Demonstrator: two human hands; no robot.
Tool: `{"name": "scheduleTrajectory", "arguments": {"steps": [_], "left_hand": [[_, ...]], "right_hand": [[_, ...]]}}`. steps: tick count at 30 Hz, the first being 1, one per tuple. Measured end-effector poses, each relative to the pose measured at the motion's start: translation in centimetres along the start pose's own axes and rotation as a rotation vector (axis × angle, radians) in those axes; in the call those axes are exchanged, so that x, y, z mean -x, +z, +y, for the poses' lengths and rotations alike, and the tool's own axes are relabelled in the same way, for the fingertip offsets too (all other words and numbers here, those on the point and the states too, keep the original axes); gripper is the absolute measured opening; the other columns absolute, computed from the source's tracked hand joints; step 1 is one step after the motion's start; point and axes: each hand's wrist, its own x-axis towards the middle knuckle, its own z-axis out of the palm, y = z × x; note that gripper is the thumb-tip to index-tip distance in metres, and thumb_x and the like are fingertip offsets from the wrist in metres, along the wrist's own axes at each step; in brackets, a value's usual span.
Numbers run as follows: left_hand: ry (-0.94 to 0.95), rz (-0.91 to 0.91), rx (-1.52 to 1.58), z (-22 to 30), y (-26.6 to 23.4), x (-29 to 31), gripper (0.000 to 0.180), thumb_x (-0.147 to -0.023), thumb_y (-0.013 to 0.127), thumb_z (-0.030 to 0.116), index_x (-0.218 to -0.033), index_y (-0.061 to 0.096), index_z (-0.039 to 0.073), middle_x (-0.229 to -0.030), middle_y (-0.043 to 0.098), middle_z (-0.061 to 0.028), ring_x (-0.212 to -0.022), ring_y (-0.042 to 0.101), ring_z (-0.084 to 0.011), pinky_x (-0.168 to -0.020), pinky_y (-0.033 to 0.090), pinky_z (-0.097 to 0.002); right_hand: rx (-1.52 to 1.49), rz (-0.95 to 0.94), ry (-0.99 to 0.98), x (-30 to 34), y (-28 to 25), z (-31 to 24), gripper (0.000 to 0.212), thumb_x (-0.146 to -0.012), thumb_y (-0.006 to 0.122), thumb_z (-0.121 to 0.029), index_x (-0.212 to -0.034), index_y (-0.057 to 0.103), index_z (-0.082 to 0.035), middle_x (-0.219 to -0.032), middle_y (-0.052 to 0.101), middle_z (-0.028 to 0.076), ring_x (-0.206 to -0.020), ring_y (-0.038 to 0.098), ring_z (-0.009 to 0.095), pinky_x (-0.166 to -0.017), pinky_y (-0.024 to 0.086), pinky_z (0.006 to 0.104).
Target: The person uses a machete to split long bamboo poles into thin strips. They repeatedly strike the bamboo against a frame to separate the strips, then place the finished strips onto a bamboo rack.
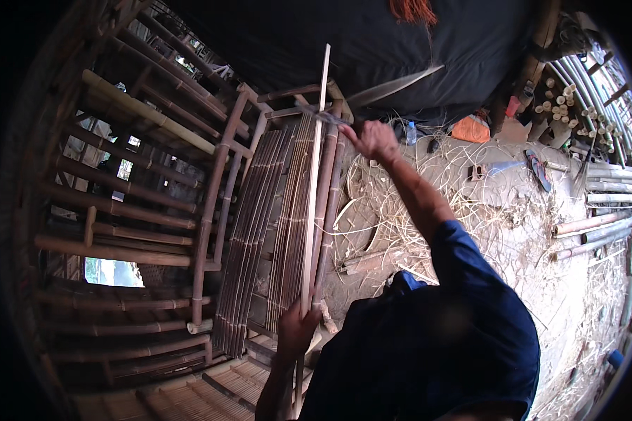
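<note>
My left hand (298, 326) pinches the pale strip (314, 189), running six to twelve o'clock; my right hand (377, 142) clasps a blurred tool (336, 119) near twelve. Strip's cut to length, I judge; what's left, I can't tell.

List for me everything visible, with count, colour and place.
slatted panels: two, brown, centre-left
bamboo strip: one, cream, centre
bamboo framing: several, brown, left
blade: one, grey, upper centre
sheet: one, black, top
fibres: one bunch, orange-red, top
bottle: one, bluish, floor, upper right
crumpled bundle: one, orange, right of bottle
saw: one, blue, right floor
sandal: one, dark, right floor
shavings: uncounted, pale, floor
poles: many, pale, right edge
shirt: one, navy, lower centre
left hand: one, bare, gripping the bamboo strip
right hand: one, bare, upper centre
</note>
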Motion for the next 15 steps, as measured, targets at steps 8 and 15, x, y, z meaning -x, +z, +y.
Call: {"name": "scheduleTrajectory", "arguments": {"steps": [8,15], "left_hand": [[0.013,0.047,-0.351,-1.7,-0.9,7.3,0.054,-0.086,0.069,0.038,-0.125,0.057,0.003,-0.075,0.063,-0.0102,-0.062,0.061,-0.0163,-0.056,0.048,-0.0294],[-0.326,-0.068,0.078,-12.1,-1.8,20.5,0.032,-0.096,0.053,0.019,-0.122,0.063,0.003,-0.081,0.070,-0.0106,-0.056,0.054,-0.0108,-0.049,0.041,-0.0278]], "right_hand": [[0.298,0.429,-0.127,-2.0,4.9,4.0,0.044,-0.087,0.053,-0.060,-0.085,0.069,-0.019,-0.061,0.058,0.008,-0.052,0.058,0.025,-0.046,0.046,0.0360],[-0.048,0.323,0.405,-9.7,-6.0,12.6,0.089,-0.084,0.037,-0.078,-0.086,0.067,0.006,-0.094,0.066,0.031,-0.097,0.065,0.043,-0.084,0.051,0.0479]]}}
